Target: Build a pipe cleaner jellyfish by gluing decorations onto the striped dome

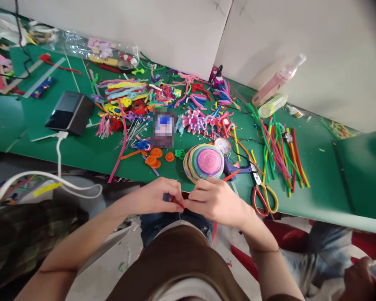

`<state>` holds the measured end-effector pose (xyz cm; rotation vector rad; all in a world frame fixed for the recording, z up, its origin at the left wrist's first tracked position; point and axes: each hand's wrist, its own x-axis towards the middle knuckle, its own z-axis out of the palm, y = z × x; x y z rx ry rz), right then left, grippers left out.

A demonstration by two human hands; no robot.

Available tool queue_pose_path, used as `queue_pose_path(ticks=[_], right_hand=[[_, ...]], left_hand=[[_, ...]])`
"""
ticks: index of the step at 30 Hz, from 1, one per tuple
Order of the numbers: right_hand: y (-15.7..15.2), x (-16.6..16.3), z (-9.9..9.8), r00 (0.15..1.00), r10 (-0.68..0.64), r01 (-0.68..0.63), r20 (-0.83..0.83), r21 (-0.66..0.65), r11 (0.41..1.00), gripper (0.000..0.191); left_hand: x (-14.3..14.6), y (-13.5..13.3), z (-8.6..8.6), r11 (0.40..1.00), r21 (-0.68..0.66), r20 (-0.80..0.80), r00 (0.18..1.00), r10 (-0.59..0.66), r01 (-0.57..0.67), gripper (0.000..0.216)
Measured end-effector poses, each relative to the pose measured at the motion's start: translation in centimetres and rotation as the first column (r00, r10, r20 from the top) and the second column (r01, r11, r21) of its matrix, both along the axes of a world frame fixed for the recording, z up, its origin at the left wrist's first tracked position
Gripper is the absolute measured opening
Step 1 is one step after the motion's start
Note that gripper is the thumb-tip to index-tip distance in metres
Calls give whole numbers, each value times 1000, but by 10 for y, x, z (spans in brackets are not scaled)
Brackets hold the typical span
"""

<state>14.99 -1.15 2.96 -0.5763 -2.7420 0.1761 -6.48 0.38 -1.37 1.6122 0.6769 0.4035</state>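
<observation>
Fuzzy, bendable stems cover much of the green, smooth-topped bench (322, 167). At its near edge, the left hand (167, 195) and the right hand (211, 201) meet, fingers curled and fingertips nearly together, pinching a small red piece (183, 204) between them; most of it is hidden, so its full shape cannot be told. Just beyond the right hand sits a rounded dome (204, 162) wound in ridged rings of pink, purple, yellow, green and blue. Left of it lie flat, coiled orange discs (156, 153) and a looped green flower (179, 154); behind it is a spiky pink flower (193, 121). Straight, velvety stems (280, 154) in red, yellow, green and pink are heaped to the right, near scissors (265, 198) with one red and one yellow handle loop. A blue plastic glue gun (236, 166) is just beside the dome.

A shallow round dish (222, 145) with a whitish inside stands behind the dome. Against the wall leans a clear bottle (277, 82) of pink liquid, a pale greenish bottle (272, 105) lying in front. A crinkled clear bag (77, 45) at the back has pink pieces in or under it.

A small mark low on the pink-filled bottle is too tiny to read; the phone (163, 128) shows only blurred blocks.
</observation>
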Motion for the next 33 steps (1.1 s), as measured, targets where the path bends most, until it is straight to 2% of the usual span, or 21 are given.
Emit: queue_pose_path(ticks=[3, 5, 6, 8, 10, 12, 14, 15, 19, 21, 24, 27, 30, 31, 33], right_hand=[[-2, -1, -4, 995, -93, 96, -47, 58, 994, 15], [-4, -1, -12, 963, -226, 242, -146, 109, 964, 9], [-5, -2, -17, 935, -290, 319, -205, 128, 939, 8], [-8, -6, -29, 868, -397, 452, -299, 142, 881, 12], [-10, -14, -41, 813, -476, 541, -336, 132, 831, 19], [-10, -23, -52, 773, -532, 594, -345, 99, 798, 23], [-10, -31, -59, 740, -572, 626, -355, 50, 778, 23], [-10, -35, -61, 725, -587, 637, -361, 25, 771, 23], [-11, -39, -58, 713, -600, 640, -362, -14, 769, 22], [-11, -38, -52, 707, -625, 651, -332, -41, 758, 18], [-11, -37, -48, 667, -669, 661, -329, -155, 735, 17], [-11, -38, -52, 628, -647, 599, -433, -262, 757, 23], [-11, -35, -55, 598, -611, 553, -518, -285, 783, 23], [-10, -33, -54, 606, -606, 551, -515, -277, 787, 22], [-6, -24, -48, 663, -599, 550, -449, -251, 796, 20]], left_hand=[[1, -2, -2, 995, -17, 25, 995, 95, -95, 18], [4, -4, -5, 968, -32, 46, 967, 252, -250, 23], [7, -5, -8, 935, -48, 62, 934, 353, -350, 24], [17, -6, -14, 823, -137, 116, 816, 566, -551, 26], [30, -4, -20, 653, -316, 187, 629, 754, -688, 28], [44, 0, -25, 466, -519, 218, 417, 882, -716, 32], [56, 3, -27, 362, -646, 218, 292, 931, -672, 35], [59, 4, -27, 338, -690, 220, 260, 940, -640, 36], [64, 4, -20, 341, -781, 243, 248, 938, -524, 34], [64, 2, -17, 357, -764, 247, 267, 931, -537, 34], [68, -2, -14, 375, -701, 260, 273, 926, -607, 34], [75, -6, -14, 383, -689, 296, 244, 923, -615, 32], [74, -7, -15, 388, -708, 306, 238, 922, -590, 28], [70, -7, -16, 407, -699, 306, 268, 913, -588, 26], [56, -5, -17, 508, -621, 303, 415, 858, -597, 21]])
